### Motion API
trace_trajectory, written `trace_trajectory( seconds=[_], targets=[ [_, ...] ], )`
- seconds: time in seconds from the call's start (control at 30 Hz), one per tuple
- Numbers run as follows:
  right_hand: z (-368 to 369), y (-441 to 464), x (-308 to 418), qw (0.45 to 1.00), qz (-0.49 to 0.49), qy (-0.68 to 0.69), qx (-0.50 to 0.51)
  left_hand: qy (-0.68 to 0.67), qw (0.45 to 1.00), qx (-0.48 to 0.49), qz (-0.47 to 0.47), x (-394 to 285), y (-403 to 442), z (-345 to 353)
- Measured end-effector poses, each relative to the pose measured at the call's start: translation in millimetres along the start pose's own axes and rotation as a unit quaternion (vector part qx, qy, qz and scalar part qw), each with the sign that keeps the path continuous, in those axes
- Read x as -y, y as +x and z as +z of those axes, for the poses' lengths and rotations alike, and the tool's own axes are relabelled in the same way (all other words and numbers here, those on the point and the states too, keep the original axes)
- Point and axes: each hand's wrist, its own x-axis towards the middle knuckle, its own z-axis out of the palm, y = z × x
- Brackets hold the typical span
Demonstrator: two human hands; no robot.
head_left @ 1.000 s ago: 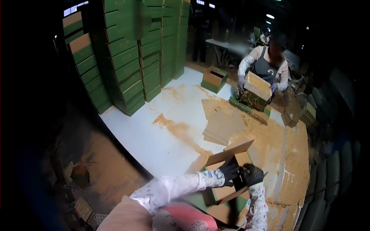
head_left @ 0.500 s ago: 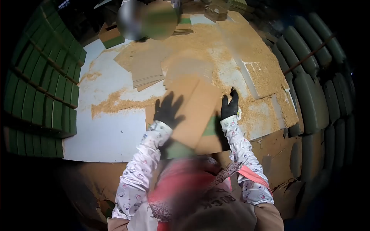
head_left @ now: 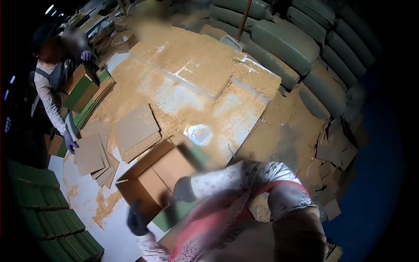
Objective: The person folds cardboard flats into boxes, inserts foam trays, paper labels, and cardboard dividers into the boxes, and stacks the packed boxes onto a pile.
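Observation:
An open cardboard box (head_left: pixel 150 177), brown inside with green on its outer side, stands tilted across the view just in front of me. At its left wall is my left hand (head_left: pixel 138 219), in a dark glove, its fingers stretched upward and partly apart beside the cardboard. My right hand (head_left: pixel 185 189), also gloved, lies over the near right side of the box. Blur and the hand's own back hide its fingers, so its grip cannot be made out. Beyond the box lies a stack of flat cardboard sheets (head_left: pixel 136 127).
A co-worker (head_left: pixel 52 78) at the far left holds a green-and-brown box (head_left: pixel 80 91) and touches more cardboard sheets (head_left: pixel 91 156). Wood shavings (head_left: pixel 192 56) cover much of the table. Green boxes (head_left: pixel 48 218) are stacked at the lower left. Full sacks (head_left: pixel 283 46) lie at the back right.
The view has swung to the right. The flat-lying cardboard before me now shows as an open box. My hands have moved from spread above the cardboard to its sides.

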Motion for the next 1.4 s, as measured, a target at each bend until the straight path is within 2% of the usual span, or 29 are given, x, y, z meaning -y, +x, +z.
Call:
trace_trajectory(
  seconds=[0.03, 0.1, 0.13, 0.17, 0.2, 0.23, 0.27, 0.3, 0.33, 0.37, 0.47, 0.5, 0.53, 0.63, 0.7, 0.77, 0.83, 0.87, 0.9, 0.93, 0.97, 1.0, 1.03, 1.1, 1.17, 1.23, 1.27, 1.33, 1.4],
  targets=[
    [24, 2, -9, 0.999, -0.01, 0.009, -0.038, 0.046, 0.998, -0.03, 0.04, -23, 28, -3],
    [-6, -22, 1, 0.998, -0.022, -0.002, -0.059, 0.312, 0.946, -0.02, 0.08, 44, 57, -7],
    [-6, -29, -13, 0.985, -0.04, -0.009, -0.168, 0.312, 0.947, -0.008, 0.081, 63, 60, -7],
    [-25, -52, -43, 0.913, -0.123, -0.065, -0.384, 0.313, 0.946, 0.007, 0.083, 79, 61, -9],
    [-43, -85, -70, 0.856, -0.065, -0.059, -0.51, 0.316, 0.945, 0.024, 0.085, 86, 61, -10],
    [-51, -129, -103, 0.795, 0.081, -0.048, -0.599, 0.296, 0.951, 0.018, 0.091, 81, 62, -10],
    [-51, -176, -137, 0.708, 0.252, -0.03, -0.659, 0.326, 0.94, 0.013, 0.101, 86, 61, -10],
    [-44, -225, -174, 0.616, 0.411, -0.019, -0.672, 0.355, 0.928, 0.006, 0.112, 91, 61, -9],
    [-29, -272, -208, 0.549, 0.539, -0.025, -0.638, 0.365, 0.926, 0.01, 0.094, 87, 64, -7],
    [-4, -309, -244, 0.508, 0.615, -0.155, -0.583, 0.375, 0.924, 0.013, 0.075, 80, 67, -6],
    [41, -341, -315, 0.536, 0.717, -0.111, -0.432, 0.417, 0.908, 0.033, -0.011, 99, 61, -17],
    [0, -306, -290, 0.535, 0.729, -0.047, -0.425, 0.433, 0.9, 0.043, -0.042, 105, 61, -22],
    [2, -294, -309, 0.563, 0.706, -0.076, -0.423, 0.411, 0.907, 0.042, -0.086, 112, 59, -27],
    [-13, -265, -364, 0.602, 0.632, -0.139, -0.468, 0.455, 0.89, 0.037, 0.018, 105, 59, -19],
    [-35, -259, -398, 0.649, 0.599, -0.177, -0.434, 0.485, 0.869, 0.031, 0.094, 97, 64, -16],
    [-63, -271, -420, 0.708, 0.591, -0.205, -0.328, 0.489, 0.87, 0.036, 0.056, 81, 69, -11],
    [-81, -299, -426, 0.727, 0.596, -0.243, -0.239, 0.457, 0.882, 0.054, -0.099, 56, 71, -2],
    [-82, -320, -434, 0.676, 0.651, -0.255, -0.233, 0.111, 0.969, -0.098, -0.198, 78, 62, -4],
    [-78, -344, -437, 0.62, 0.703, -0.267, -0.224, -0.067, 0.968, -0.085, -0.225, 87, 58, -15],
    [-75, -366, -427, 0.545, 0.755, -0.229, -0.283, -0.243, 0.936, -0.069, -0.245, 97, 57, -25],
    [-70, -385, -413, 0.462, 0.798, -0.19, -0.339, -0.412, 0.872, -0.052, -0.258, 103, 58, -30],
    [-60, -397, -402, 0.387, 0.821, -0.147, -0.394, -0.127, 0.969, -0.016, -0.212, 93, 63, -23],
    [-48, -409, -389, 0.306, 0.835, -0.103, -0.445, 0.168, 0.975, 0.024, -0.143, 73, 71, -8],
    [5, -435, -383, 0.317, 0.794, 0.035, -0.517, 0.205, 0.965, 0.031, -0.161, 79, 68, -11],
    [132, -472, -443, 0.417, 0.552, 0.274, -0.668, 0.253, 0.955, 0.021, -0.155, 87, 68, -17],
    [61, -388, -357, 0.333, 0.586, 0.361, -0.645, 0.288, 0.947, 0.009, -0.14, 96, 71, -20],
    [83, -384, -368, 0.272, 0.495, 0.441, -0.698, 0.295, 0.946, 0.006, -0.136, 100, 72, -23],
    [87, -369, -364, 0.18, 0.4, 0.513, -0.738, 0.297, 0.946, -0.003, -0.13, 110, 70, -30],
    [93, -355, -352, 0.141, 0.387, 0.515, -0.752, 0.288, 0.949, -0.02, -0.126, 117, 70, -35]
  ],
)
